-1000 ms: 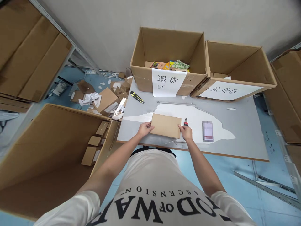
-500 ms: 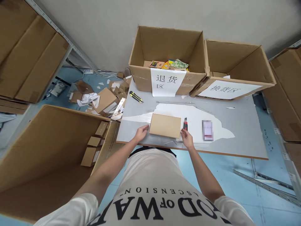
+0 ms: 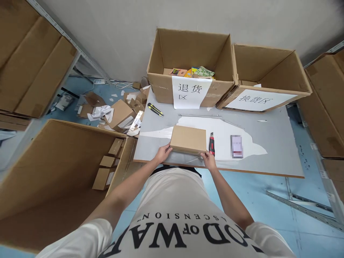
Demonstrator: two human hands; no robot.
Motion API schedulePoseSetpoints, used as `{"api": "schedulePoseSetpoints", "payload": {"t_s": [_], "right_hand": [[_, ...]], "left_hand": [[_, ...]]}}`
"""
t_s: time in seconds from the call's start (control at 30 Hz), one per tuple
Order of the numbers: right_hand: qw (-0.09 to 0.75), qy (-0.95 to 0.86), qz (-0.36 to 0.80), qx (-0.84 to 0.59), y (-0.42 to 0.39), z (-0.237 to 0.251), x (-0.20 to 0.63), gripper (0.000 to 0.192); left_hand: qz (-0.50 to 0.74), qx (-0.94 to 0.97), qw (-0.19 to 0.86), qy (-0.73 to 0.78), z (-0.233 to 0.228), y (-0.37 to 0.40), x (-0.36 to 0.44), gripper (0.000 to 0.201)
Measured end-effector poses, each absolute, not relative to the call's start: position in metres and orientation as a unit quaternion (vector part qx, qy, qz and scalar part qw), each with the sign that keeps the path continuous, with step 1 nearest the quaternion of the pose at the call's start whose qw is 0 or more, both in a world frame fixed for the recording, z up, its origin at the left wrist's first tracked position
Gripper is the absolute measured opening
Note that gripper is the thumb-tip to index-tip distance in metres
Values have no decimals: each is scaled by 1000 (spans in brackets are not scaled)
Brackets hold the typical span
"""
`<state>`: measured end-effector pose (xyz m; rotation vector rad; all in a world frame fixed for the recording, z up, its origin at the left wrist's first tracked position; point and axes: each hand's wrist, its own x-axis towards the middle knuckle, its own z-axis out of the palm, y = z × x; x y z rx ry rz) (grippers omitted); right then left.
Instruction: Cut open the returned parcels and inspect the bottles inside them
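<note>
While resting on the worktop (image 3: 268,143), the flat carton (image 3: 188,139) is gripped at its near corners by both hands: left hand (image 3: 163,153), right hand (image 3: 208,158).

I see bright, even overhead light, soft shadows inside the cardboard boxes (image 3: 188,53), sharp focus throughout, strong wide-angle bending at the edges, and 1 blurred patch on the table (image 3: 268,157).

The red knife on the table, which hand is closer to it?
Right. The right hand sits just below the red knife, at the cardboard box's near right corner. The left hand holds the box's far side.
</note>
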<state>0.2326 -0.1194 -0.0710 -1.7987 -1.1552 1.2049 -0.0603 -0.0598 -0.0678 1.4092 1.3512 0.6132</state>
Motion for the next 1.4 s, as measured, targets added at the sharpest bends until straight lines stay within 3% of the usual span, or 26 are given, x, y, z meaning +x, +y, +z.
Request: {"api": "schedulePoseSetpoints", "payload": {"t_s": [0.33,0.8,0.97,1.2,1.4], "right_hand": [[330,-465,413,-710,-96,-26,246,63],[280,-452,393,-750,-60,-43,262,59],[312,-408,416,-751,-57,-51,263,59],[328,-385,423,-752,-56,-58,262,65],[310,-443,398,-741,-55,-58,268,58]], "left_hand": [[277,598,477,581,-35,-51,-52,43],[343,518,574,534,-55,-23,-41,68],[359,488,592,531,-61,-25,-39,78],[371,465,596,540,-55,-30,-34,73],[391,479,568,543,-60,-32,-32,67]]}}
